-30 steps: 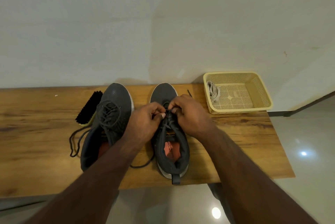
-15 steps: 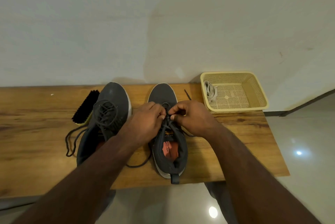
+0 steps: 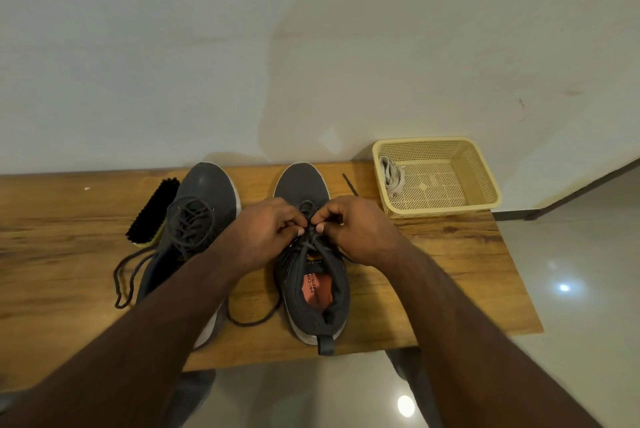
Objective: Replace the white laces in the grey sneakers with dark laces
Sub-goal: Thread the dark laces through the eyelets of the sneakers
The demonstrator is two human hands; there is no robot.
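Observation:
Two grey sneakers stand side by side on a wooden bench, toes to the wall. The left sneaker carries a dark lace whose loose ends trail off to its left. Over the eyelets of the right sneaker my left hand and my right hand meet, each pinching the dark lace between thumb and finger. One loose end of that lace loops on the bench between the shoes, another tip lies behind my right hand. White laces lie bundled in a basket.
The yellow perforated basket sits at the bench's back right corner. A black-bristled shoe brush lies left of the left sneaker. A pale wall rises right behind the bench. Shiny floor tiles lie to the right and below.
Both hands stay on the right sneaker's lace, with their fingertips now pinched closer together over the eyelets. The shoes have not moved.

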